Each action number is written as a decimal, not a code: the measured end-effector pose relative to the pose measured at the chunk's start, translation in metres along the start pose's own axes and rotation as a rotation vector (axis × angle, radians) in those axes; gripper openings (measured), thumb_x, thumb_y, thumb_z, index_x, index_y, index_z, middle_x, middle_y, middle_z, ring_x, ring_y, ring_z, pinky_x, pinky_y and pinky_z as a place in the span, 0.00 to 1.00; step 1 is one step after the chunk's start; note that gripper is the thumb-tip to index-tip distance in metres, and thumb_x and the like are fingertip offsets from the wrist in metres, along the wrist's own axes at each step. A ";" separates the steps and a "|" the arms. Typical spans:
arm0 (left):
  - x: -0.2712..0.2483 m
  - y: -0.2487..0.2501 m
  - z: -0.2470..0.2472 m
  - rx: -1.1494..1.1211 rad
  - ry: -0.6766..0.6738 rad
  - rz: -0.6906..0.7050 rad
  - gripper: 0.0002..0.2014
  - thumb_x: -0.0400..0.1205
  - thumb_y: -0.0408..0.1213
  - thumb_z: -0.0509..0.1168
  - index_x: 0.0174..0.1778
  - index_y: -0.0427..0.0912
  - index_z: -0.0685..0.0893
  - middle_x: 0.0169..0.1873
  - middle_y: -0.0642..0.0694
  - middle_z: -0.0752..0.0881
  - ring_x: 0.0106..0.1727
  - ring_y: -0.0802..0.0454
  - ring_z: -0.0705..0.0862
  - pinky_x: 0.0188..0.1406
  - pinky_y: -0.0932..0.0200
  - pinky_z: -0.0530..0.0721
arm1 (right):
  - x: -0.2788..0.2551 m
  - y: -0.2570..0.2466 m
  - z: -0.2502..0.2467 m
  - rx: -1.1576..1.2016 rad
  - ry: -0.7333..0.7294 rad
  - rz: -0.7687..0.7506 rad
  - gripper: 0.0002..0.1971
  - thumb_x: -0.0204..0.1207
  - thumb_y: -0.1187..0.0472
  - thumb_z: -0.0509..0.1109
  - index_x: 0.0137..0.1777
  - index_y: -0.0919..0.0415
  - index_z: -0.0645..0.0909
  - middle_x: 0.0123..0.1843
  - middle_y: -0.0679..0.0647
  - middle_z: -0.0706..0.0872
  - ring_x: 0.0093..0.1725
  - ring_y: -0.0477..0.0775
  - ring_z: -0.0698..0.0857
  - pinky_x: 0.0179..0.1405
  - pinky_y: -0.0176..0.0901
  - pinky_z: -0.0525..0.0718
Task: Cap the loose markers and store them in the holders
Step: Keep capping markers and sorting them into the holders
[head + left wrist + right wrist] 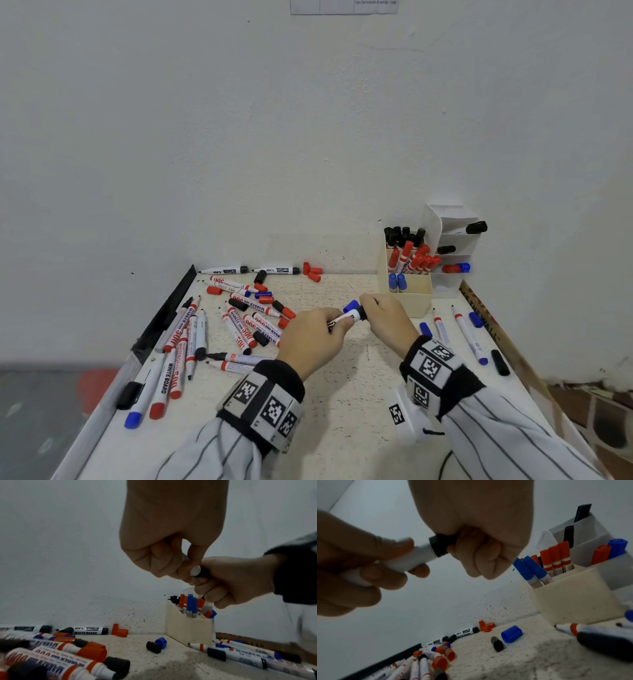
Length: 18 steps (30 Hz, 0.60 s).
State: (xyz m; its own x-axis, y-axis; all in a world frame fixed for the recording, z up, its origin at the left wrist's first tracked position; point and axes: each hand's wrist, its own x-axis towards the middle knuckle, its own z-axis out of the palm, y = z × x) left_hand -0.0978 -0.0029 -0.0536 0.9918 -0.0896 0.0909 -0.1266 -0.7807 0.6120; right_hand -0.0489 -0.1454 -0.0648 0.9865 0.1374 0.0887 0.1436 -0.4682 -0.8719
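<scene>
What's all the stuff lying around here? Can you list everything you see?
Table: one, white speckled, against the wall.
Loose markers: many, red, black and blue, scattered left and right, several uncapped.
Loose caps: several, red, black, blue, among them.
Cream holder: one, back right, holding capped black, red and blue markers.
White tiered holder: one, behind it, a few markers.
Held marker: one, white barrel.
Black cap: one, on its tip.
Left hand: grips the barrel.
Right hand: grips the cap.
</scene>
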 end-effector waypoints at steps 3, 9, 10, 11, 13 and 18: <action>0.001 0.004 -0.004 -0.021 -0.046 0.000 0.15 0.84 0.52 0.58 0.44 0.48 0.85 0.25 0.53 0.75 0.25 0.58 0.70 0.25 0.63 0.65 | -0.003 0.000 -0.003 -0.064 0.001 0.005 0.20 0.82 0.63 0.54 0.26 0.57 0.67 0.25 0.49 0.68 0.26 0.45 0.66 0.24 0.34 0.64; -0.004 0.013 -0.014 -0.369 -0.172 -0.114 0.17 0.83 0.52 0.59 0.43 0.45 0.87 0.24 0.52 0.75 0.19 0.62 0.68 0.23 0.66 0.65 | -0.010 -0.001 -0.002 0.120 0.101 -0.121 0.19 0.82 0.67 0.54 0.27 0.57 0.66 0.25 0.49 0.66 0.23 0.42 0.65 0.26 0.33 0.63; -0.005 0.015 -0.013 -0.250 -0.126 -0.081 0.17 0.83 0.52 0.59 0.43 0.45 0.87 0.24 0.53 0.74 0.21 0.60 0.68 0.25 0.65 0.65 | -0.011 0.001 -0.003 0.101 0.100 -0.097 0.20 0.83 0.66 0.54 0.27 0.57 0.67 0.25 0.49 0.68 0.24 0.41 0.66 0.26 0.32 0.65; -0.005 0.016 -0.011 -0.085 -0.075 -0.042 0.17 0.83 0.53 0.58 0.43 0.45 0.86 0.23 0.54 0.73 0.23 0.58 0.68 0.24 0.63 0.64 | -0.012 0.003 -0.004 0.084 0.097 -0.067 0.20 0.83 0.65 0.54 0.27 0.57 0.68 0.25 0.49 0.69 0.25 0.42 0.66 0.26 0.30 0.65; -0.006 0.020 -0.011 0.201 0.005 0.034 0.16 0.83 0.55 0.56 0.43 0.50 0.83 0.22 0.54 0.71 0.25 0.57 0.69 0.22 0.62 0.61 | -0.013 0.006 -0.005 0.104 0.078 -0.008 0.20 0.83 0.65 0.53 0.27 0.58 0.67 0.24 0.51 0.68 0.25 0.46 0.66 0.26 0.37 0.64; -0.003 0.019 -0.005 -0.134 -0.084 -0.010 0.16 0.83 0.54 0.58 0.36 0.50 0.82 0.22 0.53 0.73 0.23 0.58 0.69 0.25 0.63 0.66 | -0.014 0.001 -0.009 0.093 0.081 -0.065 0.21 0.79 0.71 0.54 0.25 0.57 0.63 0.24 0.50 0.64 0.23 0.43 0.63 0.21 0.31 0.61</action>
State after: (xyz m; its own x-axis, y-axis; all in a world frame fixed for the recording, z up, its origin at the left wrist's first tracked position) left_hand -0.1030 -0.0143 -0.0378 0.9902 -0.1380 0.0223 -0.1125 -0.6924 0.7126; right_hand -0.0623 -0.1553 -0.0626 0.9790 0.0926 0.1818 0.2034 -0.3768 -0.9037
